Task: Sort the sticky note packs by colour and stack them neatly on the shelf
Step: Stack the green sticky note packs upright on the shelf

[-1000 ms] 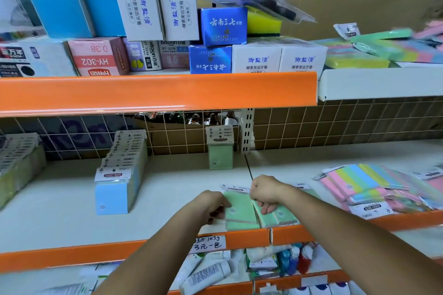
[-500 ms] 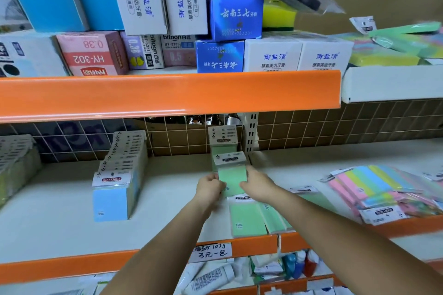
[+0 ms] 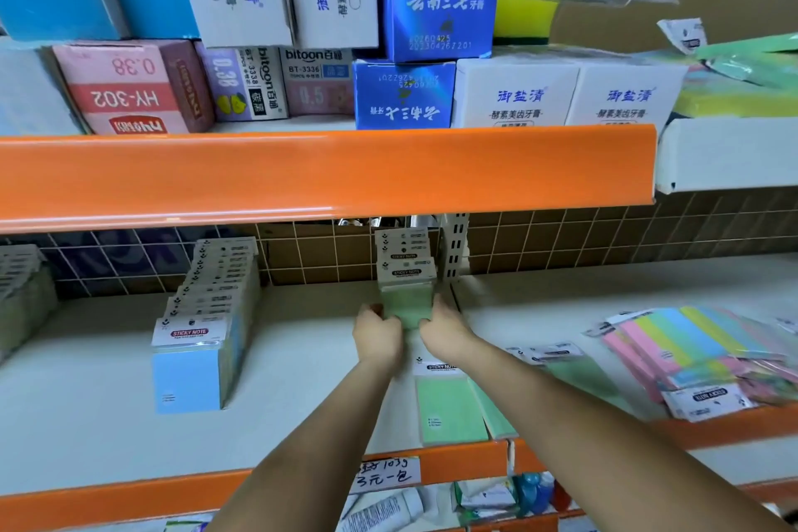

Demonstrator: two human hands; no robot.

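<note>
A green sticky note pack (image 3: 406,299) stands upright at the back of the white shelf (image 3: 302,380), in front of another green pack (image 3: 402,244) against the wire grid. My left hand (image 3: 378,333) grips its lower left edge and my right hand (image 3: 440,326) grips its lower right edge. More green packs (image 3: 449,406) lie flat near the shelf's front edge, under my right forearm. A long row of blue packs (image 3: 194,376) stands at the left. A loose pile of multicolour packs (image 3: 691,354) lies at the right.
An orange shelf lip (image 3: 328,173) overhangs just above, with toothpaste and pen boxes (image 3: 514,95) on top. Pale green packs (image 3: 21,294) stand at the far left. A perforated upright post (image 3: 453,246) rises right of the green stack. Tubes and bottles (image 3: 496,497) fill the shelf below.
Both hands lifted a green pack from the flat pile at the front and carried it back, standing it upright against the pack at the rear. The camera moved closer.
</note>
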